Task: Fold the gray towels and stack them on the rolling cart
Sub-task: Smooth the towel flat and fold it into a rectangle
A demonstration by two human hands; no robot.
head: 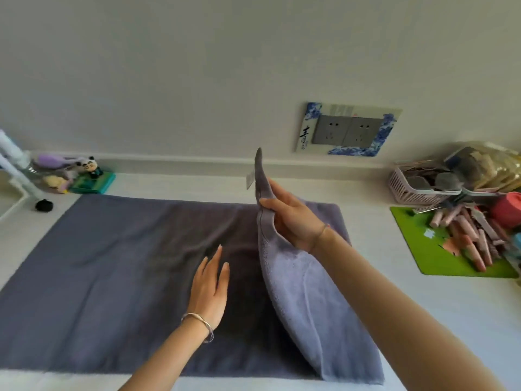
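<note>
A large gray towel [112, 263] lies spread flat on the white surface. Its right end is lifted into an upright flap, and a small white tag [249, 179] hangs near the flap's top corner. My right hand [293, 221] pinches the flap's upper edge between thumb and fingers, holding it above the middle of the towel. My left hand [210, 286] lies flat with straight fingers on the towel's middle, just left of the flap. No rolling cart is in view.
A pink basket [411, 190] with packets stands at the back right. Below it a green mat [417, 244] carries several pink rolls. Toys and a panda figure [91, 167] sit at the back left. A wall socket [346, 131] is behind.
</note>
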